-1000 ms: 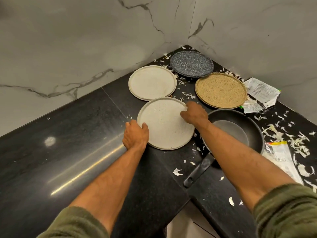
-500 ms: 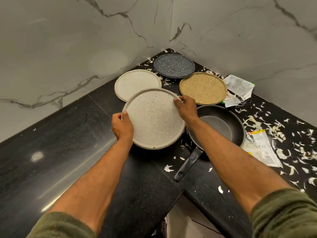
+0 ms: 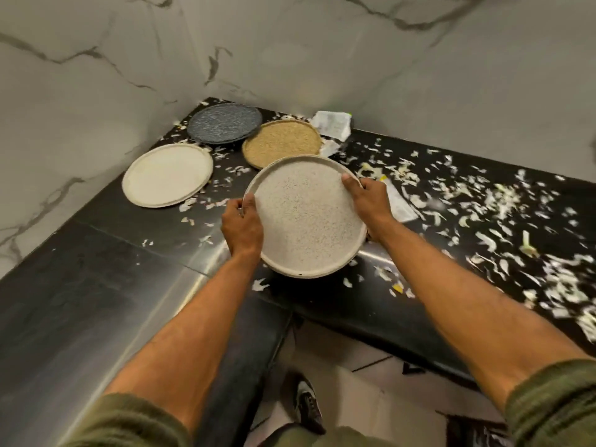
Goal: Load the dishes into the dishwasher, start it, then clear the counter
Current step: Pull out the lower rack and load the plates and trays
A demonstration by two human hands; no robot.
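Note:
A speckled grey plate is held up above the black counter, tilted toward me. My left hand grips its left rim and my right hand grips its right rim. Three more plates lie flat in the corner: a cream plate, a dark blue speckled plate and a tan plate, partly behind the raised one. The frying pan seen earlier is hidden behind the plate and my right arm.
White vegetable scraps litter the counter's right arm. A crumpled wrapper lies by the back wall and another packet pokes out past my right hand. Marble walls close the corner. Floor and my shoe show below the counter's inner edge.
Both hands took the speckled grey plate by its rims, lifted it off the counter and brought it toward me and to the right. The view swung right.

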